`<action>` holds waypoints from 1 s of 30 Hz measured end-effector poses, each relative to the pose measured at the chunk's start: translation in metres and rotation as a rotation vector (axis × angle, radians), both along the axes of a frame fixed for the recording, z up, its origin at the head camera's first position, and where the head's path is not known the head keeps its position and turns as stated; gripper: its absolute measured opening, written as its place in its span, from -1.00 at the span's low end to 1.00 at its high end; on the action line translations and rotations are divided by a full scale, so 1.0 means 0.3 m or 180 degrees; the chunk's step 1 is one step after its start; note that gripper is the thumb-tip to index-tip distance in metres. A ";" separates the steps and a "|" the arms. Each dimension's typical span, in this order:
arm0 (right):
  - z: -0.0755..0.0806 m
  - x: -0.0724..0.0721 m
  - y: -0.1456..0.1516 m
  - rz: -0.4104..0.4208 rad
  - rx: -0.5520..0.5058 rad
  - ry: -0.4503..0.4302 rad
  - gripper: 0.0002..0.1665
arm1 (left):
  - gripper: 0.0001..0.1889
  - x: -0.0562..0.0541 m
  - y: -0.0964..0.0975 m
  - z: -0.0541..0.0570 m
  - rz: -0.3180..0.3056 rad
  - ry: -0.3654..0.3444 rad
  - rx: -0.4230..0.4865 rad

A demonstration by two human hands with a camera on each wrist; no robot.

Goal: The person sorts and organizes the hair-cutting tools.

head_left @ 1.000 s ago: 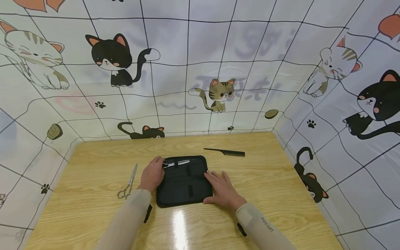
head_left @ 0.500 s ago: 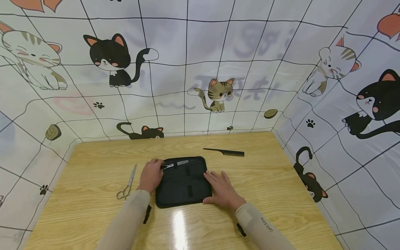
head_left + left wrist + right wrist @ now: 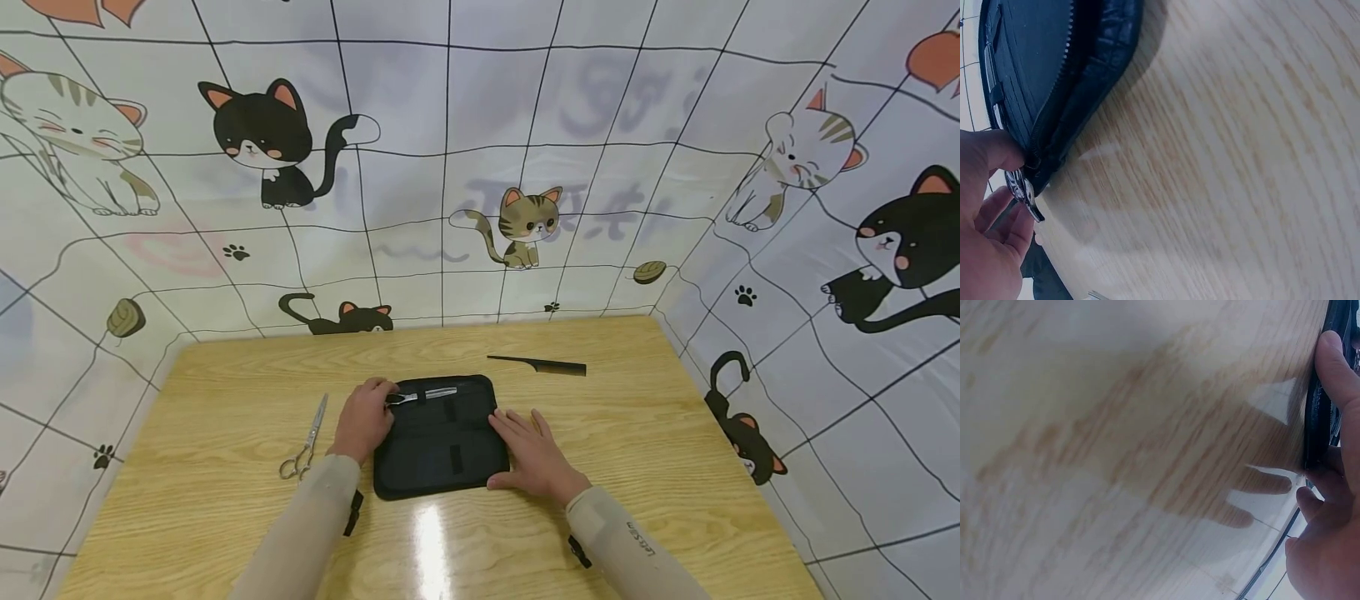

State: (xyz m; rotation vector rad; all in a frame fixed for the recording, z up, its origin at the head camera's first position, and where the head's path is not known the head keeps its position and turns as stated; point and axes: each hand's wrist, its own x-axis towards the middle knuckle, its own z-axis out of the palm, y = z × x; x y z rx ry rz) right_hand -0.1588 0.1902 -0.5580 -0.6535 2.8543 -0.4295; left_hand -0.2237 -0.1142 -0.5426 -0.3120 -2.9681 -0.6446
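Silver metal scissors [image 3: 310, 441] are obstructing the outer side of the left hand [image 3: 364, 421]; bare, pale wooden tabletop [image 3: 637, 417] is offering passage between the right hand [image 3: 536, 457] and a thin black comb [image 3: 559, 367].

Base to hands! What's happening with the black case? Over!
Left hand holds scissors under a strap. Right hand touches open case. Comb, other scissors lie apart. Over.

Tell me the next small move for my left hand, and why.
Probably, your left hand should ease the scissors slightly further under the strap: the blades pass beneath it, but the pinched handles poke past the edge of the case. Your right hand touches its opposite side.
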 end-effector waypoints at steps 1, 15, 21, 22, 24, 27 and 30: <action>0.001 0.000 0.000 -0.0001 0.0001 0.0002 0.26 | -0.66 -0.001 0.002 0.000 -0.0026 0.0000 0.0019; 0.008 0.001 -0.002 0.0005 -0.0053 -0.0034 0.25 | -0.68 -0.007 0.018 -0.024 -0.0321 0.0232 0.0030; 0.004 0.001 -0.002 0.0020 -0.0083 -0.0012 0.25 | -0.60 -0.009 0.002 -0.023 -0.0191 0.0059 0.0021; 0.004 0.001 -0.002 0.0028 -0.0097 -0.0003 0.24 | -0.58 -0.010 -0.002 -0.023 -0.0137 0.0027 0.0002; 0.005 0.001 -0.002 0.0026 -0.0091 -0.0009 0.25 | -0.55 -0.010 -0.010 -0.023 -0.0072 0.0011 -0.0069; 0.008 0.002 -0.002 0.0026 -0.0093 0.0007 0.25 | -0.55 -0.010 -0.021 -0.023 -0.0056 -0.0003 -0.0091; 0.009 0.003 -0.001 0.0024 -0.0086 0.0024 0.25 | -0.56 -0.009 -0.029 -0.022 -0.0121 -0.0020 -0.0071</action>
